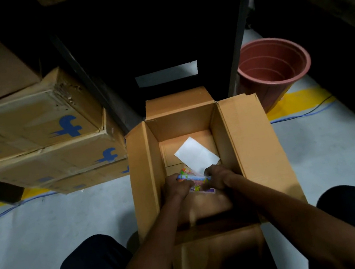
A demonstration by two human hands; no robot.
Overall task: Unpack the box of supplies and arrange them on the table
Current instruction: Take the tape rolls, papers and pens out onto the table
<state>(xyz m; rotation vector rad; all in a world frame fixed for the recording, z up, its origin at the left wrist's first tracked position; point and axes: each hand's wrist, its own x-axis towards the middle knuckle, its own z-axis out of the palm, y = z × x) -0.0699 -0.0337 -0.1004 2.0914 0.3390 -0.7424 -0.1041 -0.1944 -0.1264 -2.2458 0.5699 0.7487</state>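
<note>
Both your hands, left hand point(177, 185) and right hand point(218, 177), grip the colourful crinkly plastic packet point(193, 177) inside the open brown cardboard box point(251, 146), near the white paper card point(196, 154). It looks light, soft, slippery; hold its ends.

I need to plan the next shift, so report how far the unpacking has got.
Done: the open box has its flaps spread and most of its floor bare. In hand: the left hand and right hand both grip a colourful packet inside it. Left: the white paper still lies in the box; no table arrangement is visible.
</note>
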